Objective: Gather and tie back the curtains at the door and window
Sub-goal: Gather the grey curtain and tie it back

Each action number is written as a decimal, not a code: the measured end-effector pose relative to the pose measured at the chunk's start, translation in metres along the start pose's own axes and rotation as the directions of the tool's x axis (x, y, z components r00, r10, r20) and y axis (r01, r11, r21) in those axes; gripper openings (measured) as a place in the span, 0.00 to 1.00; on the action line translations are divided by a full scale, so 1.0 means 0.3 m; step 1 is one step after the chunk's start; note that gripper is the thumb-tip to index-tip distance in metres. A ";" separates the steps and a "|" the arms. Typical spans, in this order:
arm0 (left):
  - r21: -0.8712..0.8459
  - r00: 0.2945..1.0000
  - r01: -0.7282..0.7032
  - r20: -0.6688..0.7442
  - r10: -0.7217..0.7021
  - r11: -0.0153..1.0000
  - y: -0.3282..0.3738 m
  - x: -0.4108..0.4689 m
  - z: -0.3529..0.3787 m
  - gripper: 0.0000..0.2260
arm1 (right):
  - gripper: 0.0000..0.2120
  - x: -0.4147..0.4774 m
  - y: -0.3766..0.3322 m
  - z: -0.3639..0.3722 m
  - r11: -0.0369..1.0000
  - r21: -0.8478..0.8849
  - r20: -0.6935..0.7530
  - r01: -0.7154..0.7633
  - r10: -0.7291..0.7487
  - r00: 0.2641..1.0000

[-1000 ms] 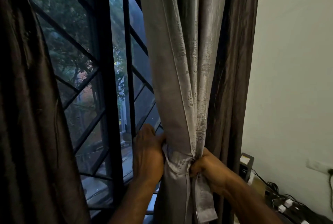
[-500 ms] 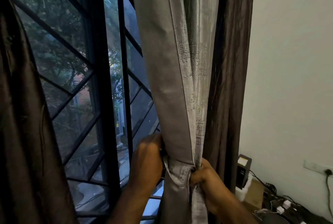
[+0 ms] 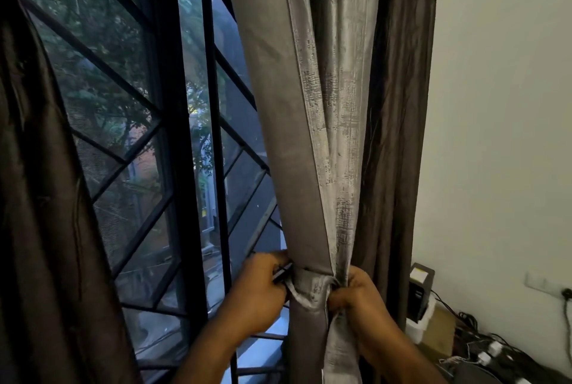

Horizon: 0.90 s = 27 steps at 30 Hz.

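Both hands are clamped on the tie (image 3: 305, 291) cinching the grey curtain (image 3: 309, 136) by the window (image 3: 161, 136), left hand (image 3: 258, 294) on its left end, right hand (image 3: 356, 294) gripping the front.

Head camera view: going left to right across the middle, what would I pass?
Dark brown curtain → black window grille → gathered grey curtain → brown curtain → pale wall.

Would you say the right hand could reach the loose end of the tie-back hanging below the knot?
Probably yes: the right hand grips the tie-back at the knot, and the loose end hangs directly beneath it, with nothing between them.
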<state>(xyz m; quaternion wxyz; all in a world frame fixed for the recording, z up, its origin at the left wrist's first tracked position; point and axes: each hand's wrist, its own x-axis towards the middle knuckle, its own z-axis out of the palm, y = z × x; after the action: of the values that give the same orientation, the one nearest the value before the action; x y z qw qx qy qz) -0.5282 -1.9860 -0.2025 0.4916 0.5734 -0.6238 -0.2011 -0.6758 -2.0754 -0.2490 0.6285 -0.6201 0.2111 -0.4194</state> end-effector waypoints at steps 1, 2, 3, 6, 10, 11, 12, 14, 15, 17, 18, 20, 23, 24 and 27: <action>-0.060 0.998 0.048 0.050 -0.045 0.997 0.001 -0.006 -0.006 0.22 | 0.23 -0.002 -0.002 -0.002 1.000 -0.009 -0.004 0.011 -0.011 1.000; -0.179 0.986 0.121 0.137 -0.097 0.976 0.003 -0.012 -0.010 0.22 | 0.24 -0.003 -0.005 -0.005 1.000 -0.018 -0.007 0.024 -0.024 1.000; -0.300 0.960 0.204 0.247 -0.130 0.932 0.010 -0.019 -0.003 0.24 | 0.25 -0.006 -0.008 -0.009 0.999 -0.030 -0.007 0.035 -0.035 0.999; -0.427 0.968 0.242 0.165 -0.188 0.871 0.036 -0.012 0.072 0.33 | 0.28 -0.016 -0.017 -0.008 0.992 -0.115 0.036 0.054 -0.051 0.998; -0.273 0.889 0.185 -0.362 -0.279 0.944 0.066 0.035 0.177 0.40 | 0.33 -0.047 -0.036 0.028 0.963 -0.258 0.135 0.077 -0.043 0.990; -0.256 0.879 0.181 -0.391 -0.273 0.950 0.064 0.044 0.188 0.38 | 0.35 -0.055 -0.045 0.027 0.965 -0.255 0.155 0.067 -0.027 0.988; -0.255 0.871 0.181 -0.407 -0.275 0.950 0.058 0.045 0.189 0.35 | 0.35 -0.063 -0.058 0.022 0.964 -0.255 0.179 0.068 -0.022 0.984; -0.257 0.851 0.172 -0.448 -0.274 0.951 0.045 0.042 0.177 0.25 | 0.38 -0.081 -0.091 0.008 0.949 -0.292 0.253 0.121 -0.045 0.966; -0.259 0.843 0.153 -0.470 -0.263 0.954 0.038 0.037 0.165 0.19 | 0.40 -0.088 -0.104 0.003 0.932 -0.325 0.288 0.161 -0.064 0.955; -0.275 0.837 0.139 -0.481 -0.261 0.951 0.028 0.033 0.148 0.08 | 0.40 -0.107 -0.106 -0.007 0.886 -0.401 0.264 0.232 -0.131 0.956; -0.284 0.838 0.148 -0.473 -0.273 0.947 0.023 0.032 0.136 0.06 | 0.38 -0.119 -0.099 -0.007 0.865 -0.433 0.208 0.253 -0.177 0.962; -0.321 0.839 0.167 -0.451 -0.305 0.932 0.014 0.028 0.114 0.07 | 0.30 -0.156 -0.078 -0.013 0.822 -0.497 0.094 0.278 -0.268 0.959; -0.375 0.847 0.164 -0.420 -0.324 0.913 0.006 0.022 0.086 0.05 | 0.17 -0.206 -0.057 -0.075 0.689 -0.660 -0.017 0.301 -0.414 0.910; -0.393 0.853 0.162 -0.406 -0.329 0.905 0.004 0.019 0.077 0.05 | 0.14 -0.217 -0.057 -0.108 0.673 -0.681 -0.051 0.288 -0.436 0.898; -0.449 0.864 0.159 -0.367 -0.344 0.879 -0.001 0.017 0.055 0.07 | 0.08 -0.221 -0.079 -0.180 0.809 -0.525 -0.147 0.263 -0.391 0.909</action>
<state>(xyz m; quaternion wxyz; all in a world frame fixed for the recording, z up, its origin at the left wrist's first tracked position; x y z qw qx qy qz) -0.5413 -1.9959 -0.2080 0.6948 0.5677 -0.3602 -0.2555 -0.7615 -2.0526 -0.2509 0.3350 -0.7295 0.2772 -0.5279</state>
